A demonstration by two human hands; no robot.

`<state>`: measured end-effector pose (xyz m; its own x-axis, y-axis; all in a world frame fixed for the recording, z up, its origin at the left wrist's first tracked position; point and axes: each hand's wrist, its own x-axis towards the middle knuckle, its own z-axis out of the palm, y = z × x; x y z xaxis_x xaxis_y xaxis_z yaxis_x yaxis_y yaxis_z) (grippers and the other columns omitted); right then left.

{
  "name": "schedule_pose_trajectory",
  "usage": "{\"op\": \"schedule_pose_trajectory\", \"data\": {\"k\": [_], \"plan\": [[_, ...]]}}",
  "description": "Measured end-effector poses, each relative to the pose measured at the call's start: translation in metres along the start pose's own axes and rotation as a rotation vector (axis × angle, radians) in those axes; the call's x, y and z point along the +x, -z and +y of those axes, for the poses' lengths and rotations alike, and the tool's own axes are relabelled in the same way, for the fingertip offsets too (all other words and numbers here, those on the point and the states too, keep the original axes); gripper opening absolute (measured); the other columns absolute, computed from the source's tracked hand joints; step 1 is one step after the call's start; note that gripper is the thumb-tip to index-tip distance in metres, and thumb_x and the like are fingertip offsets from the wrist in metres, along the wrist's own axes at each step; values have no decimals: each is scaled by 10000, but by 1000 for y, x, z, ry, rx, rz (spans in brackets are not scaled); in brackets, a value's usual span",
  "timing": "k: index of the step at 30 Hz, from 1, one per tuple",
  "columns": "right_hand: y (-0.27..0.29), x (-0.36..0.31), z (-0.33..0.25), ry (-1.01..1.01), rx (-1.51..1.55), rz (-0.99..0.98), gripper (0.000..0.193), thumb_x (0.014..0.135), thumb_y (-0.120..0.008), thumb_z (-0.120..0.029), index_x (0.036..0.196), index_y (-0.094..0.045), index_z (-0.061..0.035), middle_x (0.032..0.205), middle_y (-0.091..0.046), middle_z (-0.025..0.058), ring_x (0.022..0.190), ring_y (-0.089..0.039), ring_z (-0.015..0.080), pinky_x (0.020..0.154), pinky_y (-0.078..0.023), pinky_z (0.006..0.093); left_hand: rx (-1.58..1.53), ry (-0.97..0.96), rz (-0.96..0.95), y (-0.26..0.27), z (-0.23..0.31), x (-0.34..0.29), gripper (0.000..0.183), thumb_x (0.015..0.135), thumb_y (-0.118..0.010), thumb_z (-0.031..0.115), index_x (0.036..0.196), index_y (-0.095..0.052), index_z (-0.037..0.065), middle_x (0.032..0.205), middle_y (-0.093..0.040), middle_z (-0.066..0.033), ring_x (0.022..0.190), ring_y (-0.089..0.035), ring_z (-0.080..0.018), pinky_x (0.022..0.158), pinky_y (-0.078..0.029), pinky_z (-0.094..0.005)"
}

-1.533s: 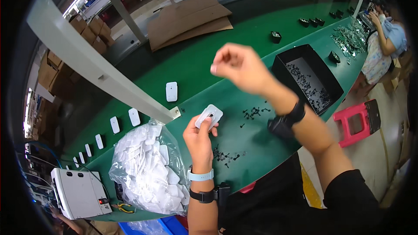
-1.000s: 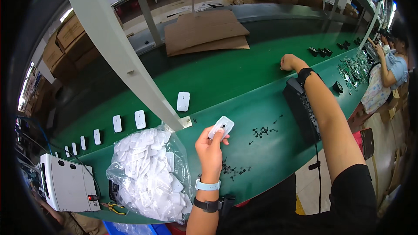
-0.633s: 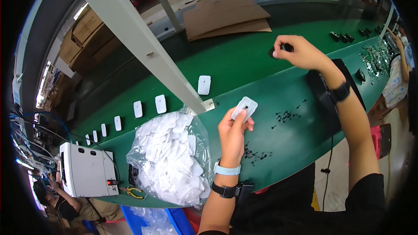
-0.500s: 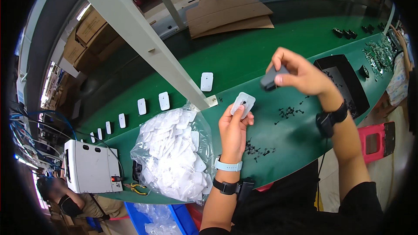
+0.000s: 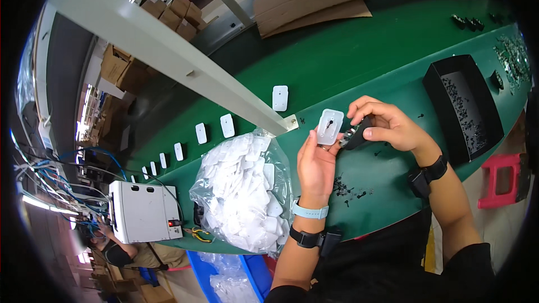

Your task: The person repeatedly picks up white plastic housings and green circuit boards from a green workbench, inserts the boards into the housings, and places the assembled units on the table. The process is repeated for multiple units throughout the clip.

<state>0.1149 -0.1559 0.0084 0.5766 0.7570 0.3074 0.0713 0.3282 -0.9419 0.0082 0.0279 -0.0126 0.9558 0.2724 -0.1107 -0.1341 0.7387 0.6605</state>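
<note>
A white plastic cover (image 5: 330, 125) with a small black piece in its middle rests upright in my left hand (image 5: 316, 171), held at its lower edge. Close to its right side, my right hand (image 5: 396, 128) grips a black plastic housing (image 5: 357, 134) by thumb and fingers. The housing is tilted, and greenish and metallic parts show along its side facing the cover. The fingertips of my left hand come close to the housing; whether they touch it I cannot tell. Below the right hand, small black pieces (image 5: 345, 189) lie scattered on the green bench (image 5: 376, 213).
A clear bag (image 5: 241, 191) of white covers lies left of my left hand. Beyond it, several white covers (image 5: 227, 125) line the green belt (image 5: 247, 87) past a metal post (image 5: 224, 90). At right are a black tray (image 5: 488, 115) and circuit boards (image 5: 512, 62). A white machine (image 5: 145, 213) stands left.
My right hand has come down beside the white cover and turned the black housing, so its inner side shows. My left hand still holds the cover. The whole view has shifted.
</note>
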Motion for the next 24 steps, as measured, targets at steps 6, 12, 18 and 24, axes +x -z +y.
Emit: {"op": "schedule_pose_trajectory", "data": {"k": [6, 12, 18, 24], "plan": [[-10, 2, -3, -46, 59, 147, 444, 833, -757, 25, 1228, -560, -22, 1281, -590, 99, 1143, -594, 157, 998, -503, 328, 48, -34, 4, -5, -4, -3, 367, 1077, -439, 225, 1331, -528, -26, 1289, -631, -140, 1161, -625, -241, 997, -508, -408], [-3, 0, 0, -62, 59, 154, 424, 836, -766, 12, 1205, -558, -13, 1245, -622, 97, 1122, -612, 142, 998, -510, 317, -13, -28, -40, -6, 0, -4, 444, 1044, -522, 160, 1418, -456, -69, 1365, -578, -180, 1267, -571, -273, 1096, -451, -416], [0, 1, -3, -142, 55, 223, 344, 852, -744, 0, 1162, -596, 0, 1140, -661, 77, 1075, -635, 137, 979, -516, 297, 39, 8, -89, -9, 1, -4, 464, 1017, -562, 103, 1433, -439, -61, 1405, -552, -196, 1325, -537, -314, 1121, -438, -419], [-8, 2, -1, -128, -27, 315, 279, 835, -738, 3, 1091, -629, 20, 1012, -681, 64, 923, -656, 111, 830, -539, 258, 167, 50, -103, -6, -9, -7, 476, 1001, -576, 75, 1440, -438, -48, 1376, -580, -175, 1271, -569, -261, 1092, -445, -402]]}}
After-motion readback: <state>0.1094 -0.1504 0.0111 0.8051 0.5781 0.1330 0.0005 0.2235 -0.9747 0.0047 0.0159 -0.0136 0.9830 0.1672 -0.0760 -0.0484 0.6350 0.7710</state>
